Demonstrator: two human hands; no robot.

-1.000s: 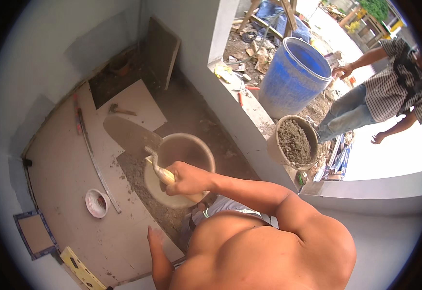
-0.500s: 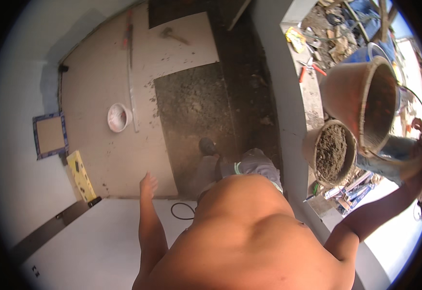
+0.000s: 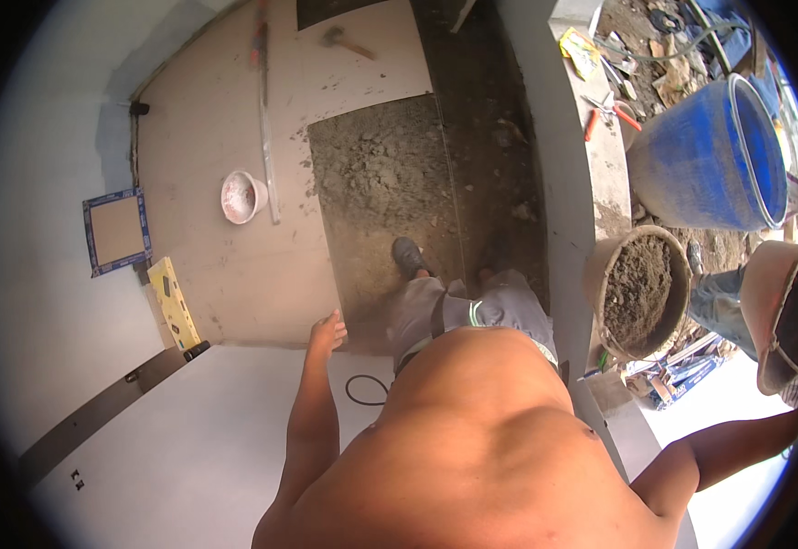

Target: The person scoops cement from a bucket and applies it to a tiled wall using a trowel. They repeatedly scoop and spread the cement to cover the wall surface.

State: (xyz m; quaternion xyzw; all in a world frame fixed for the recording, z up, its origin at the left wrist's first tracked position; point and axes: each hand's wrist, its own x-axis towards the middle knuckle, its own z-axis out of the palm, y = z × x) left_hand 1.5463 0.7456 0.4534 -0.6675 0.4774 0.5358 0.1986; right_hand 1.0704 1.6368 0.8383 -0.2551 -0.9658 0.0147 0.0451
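My left hand (image 3: 327,335) hangs free over the beige tiled floor, fingers loosely stretched and holding nothing. My right arm (image 3: 737,453) reaches out over the low wall to the right; its hand is lost at the dark picture edge. Just beyond it hangs a tilted, mortar-stained bucket (image 3: 765,302); what grips it I cannot make out. A second bucket (image 3: 600,274), filled with grey mortar, stands on the wall ledge, nearer to me. Behind it is a large blue bucket (image 3: 691,169) with a dusty side.
Red-handled pliers (image 3: 611,112) lie on the ledge. Someone's jeans-clad leg (image 3: 723,306) shows outside. On the floor are a mallet (image 3: 348,43), a long straightedge (image 3: 268,137), a small white bucket (image 3: 243,197) and a mortar bed (image 3: 380,156). A yellow level (image 3: 173,306) leans nearby.
The stained bucket has swung away from the ledge to the far right, uncovering the blue one. My left hand has shifted slightly right. My right arm sits lower in the picture.
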